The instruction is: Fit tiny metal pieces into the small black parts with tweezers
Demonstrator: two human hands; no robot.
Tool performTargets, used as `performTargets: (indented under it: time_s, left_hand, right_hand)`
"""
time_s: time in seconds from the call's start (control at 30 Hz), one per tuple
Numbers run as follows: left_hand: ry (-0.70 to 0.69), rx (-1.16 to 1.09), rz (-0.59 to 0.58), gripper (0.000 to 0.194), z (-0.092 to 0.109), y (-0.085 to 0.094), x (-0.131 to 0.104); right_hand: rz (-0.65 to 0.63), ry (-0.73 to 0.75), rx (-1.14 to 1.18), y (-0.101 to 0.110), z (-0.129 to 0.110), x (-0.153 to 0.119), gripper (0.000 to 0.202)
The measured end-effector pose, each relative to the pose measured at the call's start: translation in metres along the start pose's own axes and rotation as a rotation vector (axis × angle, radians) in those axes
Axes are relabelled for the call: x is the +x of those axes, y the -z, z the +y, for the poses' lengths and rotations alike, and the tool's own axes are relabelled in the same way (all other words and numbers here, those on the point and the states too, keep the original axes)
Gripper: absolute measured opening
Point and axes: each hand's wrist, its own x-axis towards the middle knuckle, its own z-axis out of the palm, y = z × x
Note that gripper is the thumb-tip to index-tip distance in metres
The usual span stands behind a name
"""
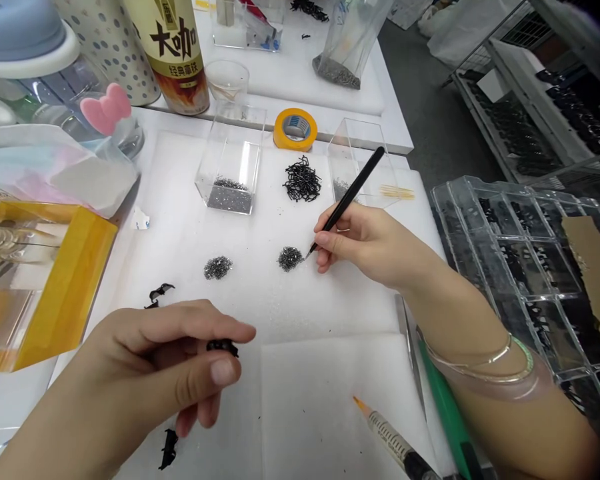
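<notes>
Observed left hand (165, 380) at lower left of the frame, pinching small black part (223, 347) between thumb and forefinger. Observed right hand (353, 233) right of centre, gripping slim black tool (353, 192) pen-fashion, with metal tip at right edge of central grey pile (291, 258). Unable to tell whether touching or carrying a grain. Noted second grey pile (219, 267) to the left, black heap (303, 180) above, and syringe (387, 433) at lower right, unheld. Judged step in hand as picking at the central grey pile; judged to call next for a light, steady tip without scattering grains.
</notes>
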Motion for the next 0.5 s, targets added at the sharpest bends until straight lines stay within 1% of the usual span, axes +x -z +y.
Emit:
performTargets:
  time_s: [0.1, 0.17, 0.23, 0.3, 0.37, 0.5]
  left_hand:
    - [-0.157, 0.081, -0.032, 0.019, -0.006, 0.008, 0.006]
    - [-0.207, 0.078, -0.027, 0.019, -0.009, 0.012, 0.008]
    - [-0.213, 0.058, -0.02, 0.016, -0.011, 0.015, 0.009]
    - [-0.189, 0.023, -0.053, 0.012, -0.01, 0.013, 0.007]
    - [-0.125, -0.05, -0.067, 0.011, -0.006, 0.009, 0.004]
    - [0.031, -0.229, -0.041, 0.023, 0.005, -0.003, -0.005]
  right_hand:
    - [0.007, -0.004, -0.012, 0.0, 0.001, 0.0, 0.016]
    - [0.007, -0.003, -0.019, 0.0, 0.003, 0.0, 0.014]
    - [0.005, 0.002, -0.022, 0.001, 0.004, 0.001, 0.014]
    - [0.001, 0.005, -0.018, 0.001, 0.005, 0.002, 0.014]
    - [-0.005, 0.006, -0.013, 0.001, 0.006, 0.003, 0.014]
    - [-0.011, 0.01, 0.0, 0.0, 0.006, 0.004, 0.015]
